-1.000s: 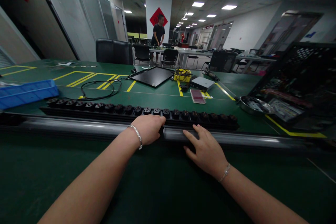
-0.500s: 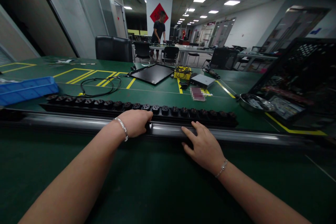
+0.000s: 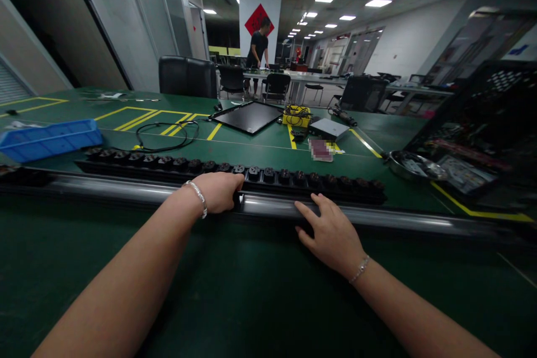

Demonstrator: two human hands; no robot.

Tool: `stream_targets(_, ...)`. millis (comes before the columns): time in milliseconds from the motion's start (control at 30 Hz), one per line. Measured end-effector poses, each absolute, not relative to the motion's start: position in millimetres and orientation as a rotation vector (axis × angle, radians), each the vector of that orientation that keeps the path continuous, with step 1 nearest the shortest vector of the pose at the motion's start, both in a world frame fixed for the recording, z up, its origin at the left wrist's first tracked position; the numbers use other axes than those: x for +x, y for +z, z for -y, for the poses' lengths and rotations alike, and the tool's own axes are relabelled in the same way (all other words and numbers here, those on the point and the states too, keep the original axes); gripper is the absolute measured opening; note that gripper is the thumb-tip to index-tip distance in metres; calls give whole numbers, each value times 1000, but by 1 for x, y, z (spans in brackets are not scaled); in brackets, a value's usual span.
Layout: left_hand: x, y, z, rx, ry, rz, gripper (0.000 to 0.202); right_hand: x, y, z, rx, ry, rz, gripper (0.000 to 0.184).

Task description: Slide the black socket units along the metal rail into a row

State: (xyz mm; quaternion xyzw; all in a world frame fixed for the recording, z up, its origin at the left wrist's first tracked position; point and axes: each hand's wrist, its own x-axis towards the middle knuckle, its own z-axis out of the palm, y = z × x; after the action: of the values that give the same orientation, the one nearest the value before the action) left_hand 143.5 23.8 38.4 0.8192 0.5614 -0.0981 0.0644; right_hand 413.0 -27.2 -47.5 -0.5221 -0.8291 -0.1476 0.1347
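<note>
A long black power strip [image 3: 293, 178] with several sockets lies across the green table, just behind a silver metal rail [image 3: 377, 217]. My left hand [image 3: 220, 190] rests on the rail and the strip's near edge, fingers curled over it. Beside it, my right hand [image 3: 331, 232] lies flat with fingers spread, fingertips touching the rail. Both wrists wear thin bracelets.
A blue tray [image 3: 50, 140] sits at the left, a looped black cable [image 3: 165, 137] behind the strip, a black panel [image 3: 247, 117], a yellow box [image 3: 296, 116] and a grey box [image 3: 329, 128] farther back. A metal dish [image 3: 413, 165] and black crate [image 3: 482, 128] stand right. A person [image 3: 258, 50] stands far off.
My left hand slid left along the rail and power strip. The right hand stayed almost in place. The camera view shifted slightly.
</note>
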Motion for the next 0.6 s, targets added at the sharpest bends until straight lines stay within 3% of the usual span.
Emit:
stream_targets(300,135,38,-24,2402,-124,-1557,29,412,-48,27,-1510,-437,2385,48)
stream_targets(600,135,-31,15,2557,769,-1875,32,412,-47,27,-1486,-483,2388,46)
